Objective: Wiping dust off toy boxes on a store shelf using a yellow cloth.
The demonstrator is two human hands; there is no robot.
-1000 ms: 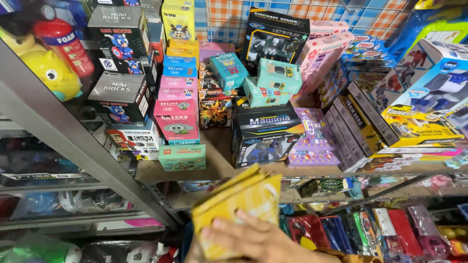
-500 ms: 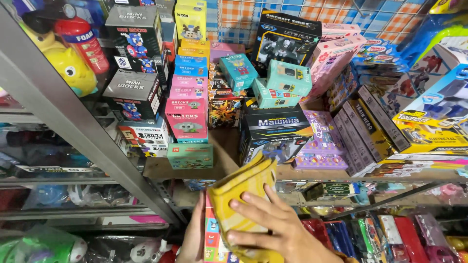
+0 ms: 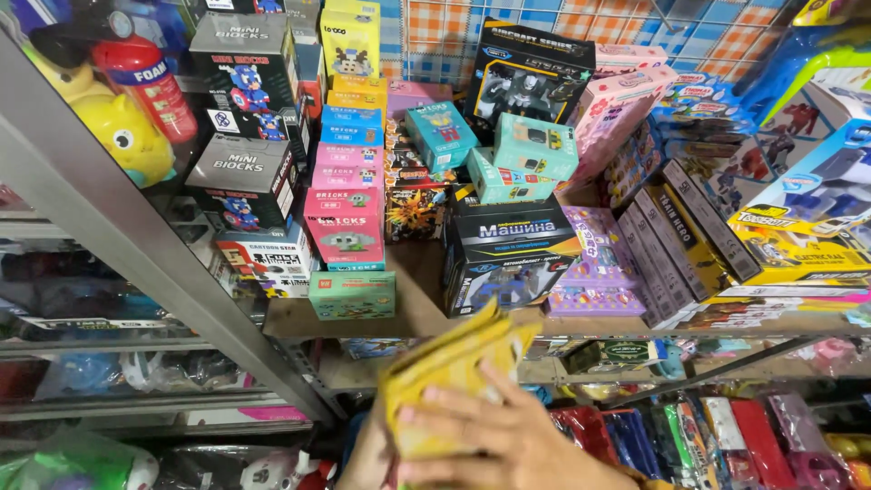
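At the far left a grey metal upright (image 3: pixel 136 263) of the rack slants down across your view, with a yellow plush toy (image 3: pixel 122 136) and a red toy fire extinguisher (image 3: pixel 145 86) behind it. Next along, small block-kit boxes stand stacked on the wooden shelf (image 3: pixel 417 299), and a green flat box (image 3: pixel 352 295) sits right at its front edge. Your left hand (image 3: pixel 367 454) shows only as a sliver at the bottom of the frame, under the yellow packet (image 3: pixel 449 381); it seems to support the packet from below, though I cannot tell how firmly it grips. Your right hand (image 3: pixel 494 440) lies across the packet's face with fingers spread and curled onto it, holding it against the left. The packet sits low and centre, just in front of the shelf edge and below the black boxed toy (image 3: pixel 513 249). Its flaps fan open at the top, so I judge the main risk is loose pieces sliding out if you tilt it further. Lifted carelessly, its upper corner could also catch the shelf lip or nudge the black box, which stands near the edge. To the right, slim boxes (image 3: pixel 680 245) lean on one another beside a yellow-and-blue toy box (image 3: pixel 807 227); a knock there could tip the row.
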